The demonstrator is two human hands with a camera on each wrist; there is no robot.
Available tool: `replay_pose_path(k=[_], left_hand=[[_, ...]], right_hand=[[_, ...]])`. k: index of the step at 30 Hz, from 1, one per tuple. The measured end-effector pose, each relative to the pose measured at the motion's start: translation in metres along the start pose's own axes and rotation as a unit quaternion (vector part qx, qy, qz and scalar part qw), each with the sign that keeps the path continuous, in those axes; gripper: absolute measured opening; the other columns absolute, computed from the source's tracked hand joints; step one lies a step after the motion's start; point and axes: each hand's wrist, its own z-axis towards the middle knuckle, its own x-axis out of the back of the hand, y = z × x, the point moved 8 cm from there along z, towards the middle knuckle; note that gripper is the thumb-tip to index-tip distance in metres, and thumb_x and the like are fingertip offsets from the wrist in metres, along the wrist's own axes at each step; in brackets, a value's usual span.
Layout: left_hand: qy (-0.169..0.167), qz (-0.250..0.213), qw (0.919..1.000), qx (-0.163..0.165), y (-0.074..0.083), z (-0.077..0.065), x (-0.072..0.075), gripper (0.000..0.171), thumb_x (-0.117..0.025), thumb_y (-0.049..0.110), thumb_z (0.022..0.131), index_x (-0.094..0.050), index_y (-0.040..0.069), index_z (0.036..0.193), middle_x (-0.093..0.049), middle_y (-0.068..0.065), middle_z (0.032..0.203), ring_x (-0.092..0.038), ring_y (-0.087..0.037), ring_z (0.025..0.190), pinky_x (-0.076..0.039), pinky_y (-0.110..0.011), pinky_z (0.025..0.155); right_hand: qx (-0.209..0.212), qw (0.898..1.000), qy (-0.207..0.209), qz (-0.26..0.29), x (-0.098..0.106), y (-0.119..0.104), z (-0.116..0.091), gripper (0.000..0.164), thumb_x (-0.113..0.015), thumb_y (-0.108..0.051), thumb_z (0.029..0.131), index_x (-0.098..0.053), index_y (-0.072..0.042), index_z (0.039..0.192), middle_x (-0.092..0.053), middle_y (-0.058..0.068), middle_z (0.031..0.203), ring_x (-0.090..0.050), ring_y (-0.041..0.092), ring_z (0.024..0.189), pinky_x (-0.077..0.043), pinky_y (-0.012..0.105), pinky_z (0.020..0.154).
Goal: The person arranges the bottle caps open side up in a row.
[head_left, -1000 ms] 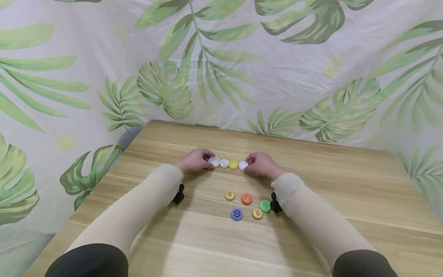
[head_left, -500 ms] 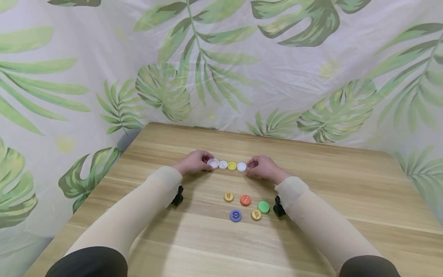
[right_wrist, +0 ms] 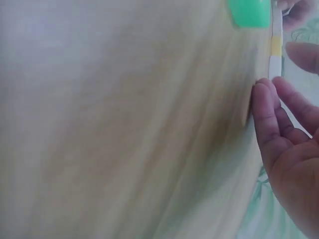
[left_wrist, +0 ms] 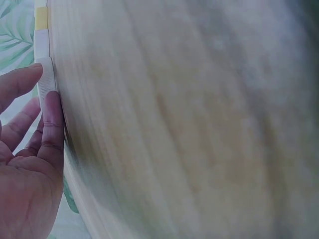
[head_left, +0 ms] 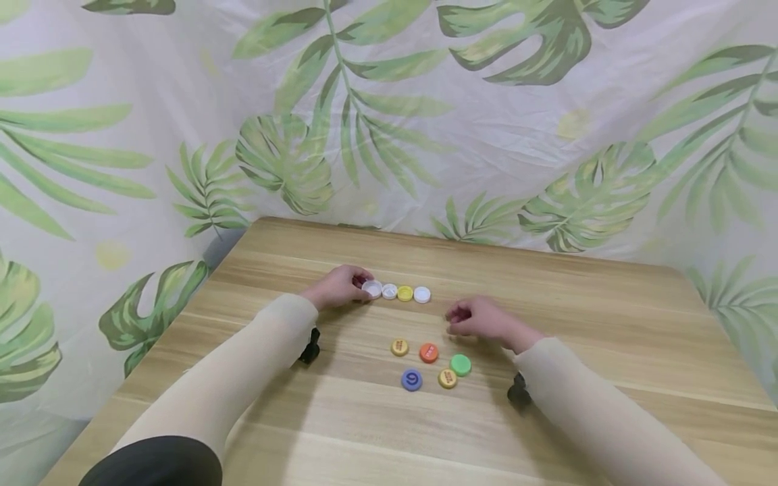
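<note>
1. Drawing away toward 4 o'clock, the right hand point(head_left: 483, 318) now hangs apart from the plain, round, white plastic cap point(head_left: 422, 294) that it touches one second earlier; its thumb and loosely bent fingers stand parted and hold nothing.
2. That leaves this cap lying unheld on the wood-grained worktop point(head_left: 608, 351), so only the left hand point(head_left: 340, 284) seems to steady the line of four caps.
3. The left hand, half closed, pinches the wide, shallow, round, white plastic cap point(head_left: 373, 290) between thumb and finger at the 9 o'clock end.
4. From there toward 3 o'clock come the small, patterned, round, white cap point(head_left: 390, 291), the yellow round cap point(head_left: 405, 293) and the plain one; whether each touches its neighbour is too small to tell.
5. As for containers, the wide cap is a hollow with a raised rim, and no contents show in it.
6. At 5 o'clock from the line lie five loose, round caps, any hollows hidden: gold point(head_left: 399, 347) at 10 o'clock, orange-red point(head_left: 429, 352) at 12, green point(head_left: 460, 365) at 3, second gold point(head_left: 448, 378) at 4, blue point(head_left: 411, 379) at 8.
</note>
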Motion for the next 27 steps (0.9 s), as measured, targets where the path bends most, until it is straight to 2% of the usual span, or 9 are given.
replay_pose_path(k=[4, 11, 17, 22, 27], left_hand=[[0.002, -0.005, 1.0000, -0.001, -0.001, 0.002, -0.001, 0.045, -0.076, 0.009, 0.092, -0.063, -0.007, 0.132, -0.064, -0.014, 0.113, -0.057, -0.024, 0.103, -0.049, -0.035, 0.090], [0.001, -0.001, 1.0000, -0.004, -0.003, 0.004, -0.002, 0.045, -0.076, 0.010, 0.092, -0.063, -0.007, 0.132, -0.064, -0.015, 0.114, -0.057, -0.025, 0.103, -0.049, -0.036, 0.091], [0.005, 0.004, 1.0000, -0.002, -0.001, 0.001, 0.000, 0.045, -0.075, 0.010, 0.093, -0.062, -0.007, 0.133, -0.064, -0.015, 0.115, -0.056, -0.025, 0.104, -0.048, -0.036, 0.092], [0.001, 0.000, 1.0000, 0.001, 0.001, -0.001, -0.001, 0.046, -0.076, 0.009, 0.092, -0.062, -0.007, 0.133, -0.064, -0.015, 0.114, -0.056, -0.024, 0.103, -0.047, -0.035, 0.091], [0.005, -0.005, 1.0000, -0.003, 0.002, 0.000, -0.001, 0.045, -0.076, 0.008, 0.092, -0.062, -0.007, 0.132, -0.064, -0.014, 0.112, -0.056, -0.024, 0.102, -0.048, -0.035, 0.090]], right_hand=[[0.028, 0.999, -0.018, -0.031, -0.005, -0.003, -0.019, 0.028, -0.076, -0.011, 0.090, -0.070, 0.003, 0.114, -0.069, 0.004, 0.101, -0.061, 0.016, 0.093, -0.051, 0.034, 0.085], [0.059, 0.994, -0.044, -0.080, -0.016, -0.010, -0.046, 0.031, -0.079, -0.007, 0.082, -0.071, 0.002, 0.110, -0.067, 0.000, 0.096, -0.060, 0.013, 0.087, -0.052, 0.030, 0.080], [0.060, 0.988, -0.026, -0.141, -0.020, -0.020, -0.050, 0.027, -0.082, -0.010, 0.081, -0.073, -0.003, 0.106, -0.065, -0.003, 0.090, -0.057, 0.012, 0.083, -0.052, 0.032, 0.079], [0.049, 0.980, -0.019, -0.190, -0.022, -0.023, -0.051, 0.025, -0.076, -0.006, 0.082, -0.074, -0.007, 0.107, -0.063, -0.001, 0.091, -0.054, 0.014, 0.081, -0.049, 0.032, 0.074], [0.027, 0.964, 0.000, -0.265, -0.020, -0.025, -0.051, 0.027, -0.075, -0.005, 0.080, -0.071, -0.005, 0.107, -0.058, 0.004, 0.091, -0.052, 0.019, 0.077, -0.048, 0.035, 0.069]])
